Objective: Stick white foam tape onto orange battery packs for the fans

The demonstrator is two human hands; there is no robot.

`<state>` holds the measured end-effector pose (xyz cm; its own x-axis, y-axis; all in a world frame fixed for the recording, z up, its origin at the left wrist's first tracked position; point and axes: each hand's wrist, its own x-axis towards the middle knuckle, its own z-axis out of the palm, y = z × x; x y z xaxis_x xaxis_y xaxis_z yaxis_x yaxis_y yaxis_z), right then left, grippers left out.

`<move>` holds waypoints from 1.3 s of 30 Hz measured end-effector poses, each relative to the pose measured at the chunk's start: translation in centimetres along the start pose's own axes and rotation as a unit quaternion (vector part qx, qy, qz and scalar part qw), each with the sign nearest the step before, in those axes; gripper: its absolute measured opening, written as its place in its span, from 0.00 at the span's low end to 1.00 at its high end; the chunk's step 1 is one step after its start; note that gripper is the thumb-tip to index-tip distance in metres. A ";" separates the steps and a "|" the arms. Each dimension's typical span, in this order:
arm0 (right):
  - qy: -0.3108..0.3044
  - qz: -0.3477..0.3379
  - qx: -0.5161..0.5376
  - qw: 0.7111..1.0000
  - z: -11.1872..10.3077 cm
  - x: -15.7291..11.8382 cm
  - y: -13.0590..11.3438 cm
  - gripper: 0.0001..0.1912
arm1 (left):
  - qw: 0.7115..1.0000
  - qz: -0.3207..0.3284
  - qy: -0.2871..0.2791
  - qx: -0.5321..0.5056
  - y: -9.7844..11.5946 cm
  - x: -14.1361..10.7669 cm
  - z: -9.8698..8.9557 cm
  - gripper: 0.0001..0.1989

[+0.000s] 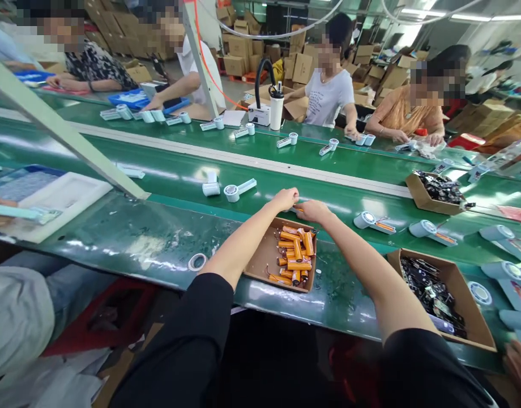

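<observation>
My left hand is closed, its fingertips bent down over the belt. What it grips is mostly hidden. Close beside it, my right hand is closed too, with a sliver of an orange battery at its fingertips. A bit of a pale handle shows under both hands, probably part of a fan housing. Just below my wrists a cardboard tray holds several orange batteries with thin wires. Left of my hands, on the belt, lie a pale blue handheld fan and another fan piece.
Fans with orange batteries in their handles lie rightward on the green belt. A cardboard box of dark parts stands at right, another box farther back. A tape roll lies left. A slanted post crosses the left side. Co-workers sit opposite.
</observation>
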<state>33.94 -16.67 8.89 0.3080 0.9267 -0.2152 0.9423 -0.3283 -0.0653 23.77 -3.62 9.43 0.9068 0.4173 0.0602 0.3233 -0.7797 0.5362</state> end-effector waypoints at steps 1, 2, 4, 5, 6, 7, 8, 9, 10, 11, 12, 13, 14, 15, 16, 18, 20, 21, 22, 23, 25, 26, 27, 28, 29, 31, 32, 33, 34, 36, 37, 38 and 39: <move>-0.005 -0.006 -0.004 1.000 -0.3 -0.3 0.2 0.25 | 1.000 0.004 0.028 -0.012 -0.1 -1.7 -0.8 0.17; -0.006 -0.011 -0.006 1.000 -0.4 -0.7 0.6 0.26 | 0.998 0.006 0.056 -0.022 -0.5 -4.0 -1.7 0.19; -0.001 -0.021 -0.003 1.000 -0.3 -2.0 1.8 0.26 | 0.991 0.007 0.130 -0.043 -2.8 -10.5 -3.7 0.20; 0.014 -0.025 0.003 1.000 0.0 -2.8 2.5 0.26 | 0.985 0.004 0.166 -0.048 -4.4 -14.5 -4.8 0.18; 0.043 -0.028 0.016 0.999 0.4 -3.8 3.2 0.26 | 0.972 0.005 0.228 -0.057 -6.2 -18.9 -5.7 0.16; 0.092 -0.028 0.038 0.995 0.8 -4.9 3.7 0.25 | 0.960 0.003 0.274 -0.047 -8.0 -23.4 -6.5 0.14; 0.152 -0.027 0.071 0.985 1.2 -6.2 3.9 0.24 | 0.960 0.009 0.278 -0.016 -9.8 -27.7 -7.1 0.13; 0.217 -0.026 0.111 0.969 1.5 -7.6 3.7 0.22 | 0.966 0.016 0.256 0.024 -11.3 -31.6 -7.5 0.12; 0.276 -0.027 0.156 0.948 1.7 -9.1 3.1 0.21 | 0.973 0.018 0.220 0.065 -12.7 -35.0 -7.6 0.12; 0.317 -0.033 0.201 0.926 1.9 -10.6 2.0 0.19 | 0.979 0.018 0.179 0.100 -13.8 -37.6 -7.5 0.12; 0.335 -0.045 0.243 0.909 1.9 -12.2 0.5 0.18 | 0.981 0.009 0.142 0.130 -14.6 -39.4 -7.2 0.12; 0.333 -0.064 0.282 0.897 2.0 -13.6 -1.5 0.17 | 0.981 -0.006 0.117 0.153 -15.3 -40.3 -6.8 0.13; 0.315 -0.086 0.320 0.889 2.0 -14.8 -3.8 0.16 | 0.980 -0.025 0.103 0.169 -15.7 -40.6 -6.3 0.15; 0.285 -0.111 0.353 0.884 2.1 -15.8 -6.2 0.15 | 0.978 -0.043 0.099 0.181 -16.0 -40.3 -5.8 0.15; 0.244 -0.139 0.381 0.881 2.2 -16.5 -8.7 0.14 | 0.975 -0.059 0.100 0.190 -16.2 -39.6 -5.4 0.16; 0.171 -0.192 0.417 0.872 2.7 -17.3 -13.1 0.13 | 0.971 -0.075 0.111 0.199 -16.3 -37.9 -4.8 0.13; 0.137 -0.222 0.437 0.861 3.4 -17.7 -16.2 0.12 | 0.969 -0.082 0.127 0.198 -16.2 -36.4 -4.7 0.11; 0.130 -0.226 0.448 0.855 3.8 -17.9 -17.3 0.12 | 0.967 -0.085 0.135 0.197 -16.2 -35.9 -4.8 0.11; 0.124 -0.226 0.460 0.850 4.1 -18.2 -18.0 0.12 | 0.967 -0.085 0.142 0.194 -16.2 -35.6 -4.9 0.11; 0.115 -0.225 0.473 0.844 4.5 -18.4 -18.5 0.11 | 0.967 -0.081 0.145 0.192 -16.1 -35.2 -4.9 0.12; 0.088 -0.230 0.490 0.836 4.9 -19.0 -18.9 0.11 | 0.970 -0.062 0.142 0.185 -16.2 -34.4 -5.0 0.13; 0.078 -0.235 0.491 0.835 4.9 -19.2 -18.9 0.11 | 0.972 -0.048 0.135 0.184 -16.2 -33.9 -5.0 0.14; 0.071 -0.241 0.487 0.837 4.9 -19.3 -18.9 0.11 | 0.974 -0.031 0.125 0.186 -16.1 -33.2 -5.0 0.15; 0.068 -0.243 0.479 0.841 4.7 -19.4 -18.9 0.11 | 0.975 -0.014 0.112 0.189 -16.0 -32.6 -5.0 0.14; 0.065 -0.241 0.472 0.846 4.6 -19.5 -18.8 0.11 | 0.976 0.002 0.101 0.193 -15.7 -31.9 -5.1 0.13; 0.056 -0.218 0.480 0.848 4.2 -19.4 -18.8 0.12 | 0.976 0.029 0.084 0.198 -14.3 -31.2 -5.3 0.12; 0.046 -0.194 0.503 0.841 4.2 -19.4 -18.9 0.13 | 0.976 0.040 0.086 0.198 -13.2 -31.2 -5.4 0.13; 0.032 -0.165 0.539 0.825 4.2 -19.4 -19.0 0.15 | 0.975 0.052 0.098 0.195 -11.8 -31.5 -5.6 0.13; 0.012 -0.137 0.581 0.802 4.3 -19.4 -19.2 0.19 | 0.972 0.070 0.115 0.191 -10.2 -32.1 -5.6 0.13; -0.042 -0.102 0.652 0.750 4.7 -19.4 -19.7 0.29 | 0.963 0.125 0.151 0.182 -6.9 -33.7 -5.7 0.11; -0.076 -0.105 0.669 0.732 5.0 -19.4 -20.1 0.30 | 0.958 0.154 0.164 0.179 -5.5 -34.6 -5.7 0.11; -0.113 -0.121 0.672 0.721 5.2 -19.4 -20.4 0.28 | 0.953 0.177 0.168 0.180 -4.3 -35.3 -5.8 0.10; -0.149 -0.145 0.667 0.716 5.3 -19.5 -20.7 0.24 | 0.950 0.192 0.165 0.184 -3.5 -36.0 -5.8 0.11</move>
<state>7.74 -28.93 9.25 -0.1028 0.9765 -0.1895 -0.0635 -0.1966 -0.9784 -11.54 -13.23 10.30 0.8620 0.1455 0.4857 0.1134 -0.9890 0.0951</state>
